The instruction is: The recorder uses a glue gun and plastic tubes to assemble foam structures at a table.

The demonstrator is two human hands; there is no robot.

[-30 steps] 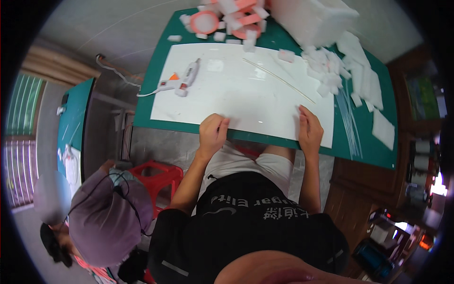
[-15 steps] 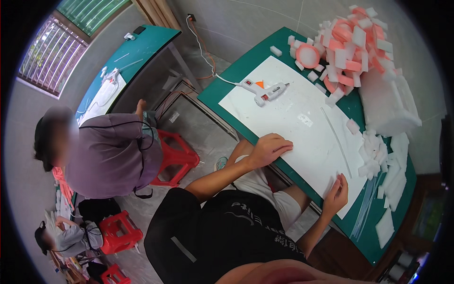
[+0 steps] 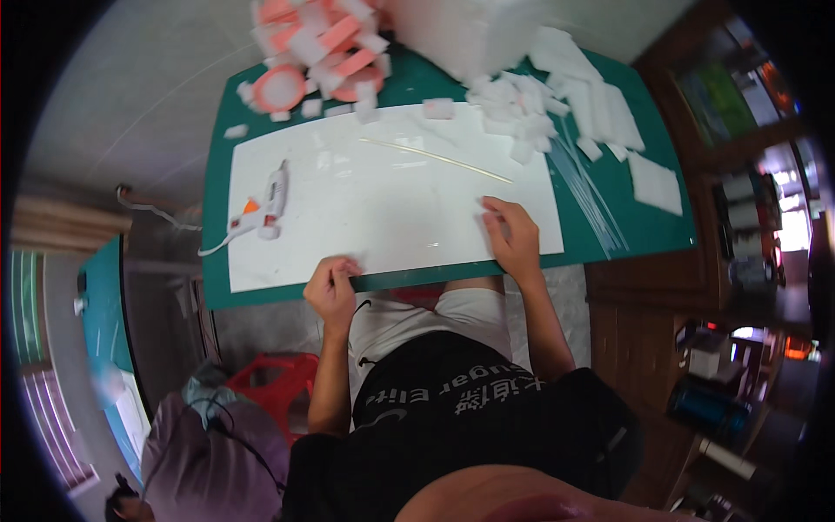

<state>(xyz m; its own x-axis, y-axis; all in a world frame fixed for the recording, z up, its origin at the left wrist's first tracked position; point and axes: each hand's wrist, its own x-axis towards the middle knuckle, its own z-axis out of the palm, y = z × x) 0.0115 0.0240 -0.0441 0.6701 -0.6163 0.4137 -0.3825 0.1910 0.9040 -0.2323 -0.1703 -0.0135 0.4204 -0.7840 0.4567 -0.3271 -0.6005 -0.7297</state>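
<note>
- Lying on white sheet (image 3: 383, 209), toward its far side: thin pale stick (image 3: 435, 157), long axis slanting from far left to near right.
- Just nearer than its right end: right hand (image 3: 515, 239), fingers bent but parted from thumb.
- By the near edge of green tabletop (image 3: 645, 237): left hand (image 3: 330, 291), fingers curled; cannot tell whether fully closed.
- Farther left: glue gun (image 3: 274, 200), nozzle pointing far.
- To the right: clear rods (image 3: 587, 196).

Grey wall (image 3: 130, 113), red stool (image 3: 274, 380)
</note>
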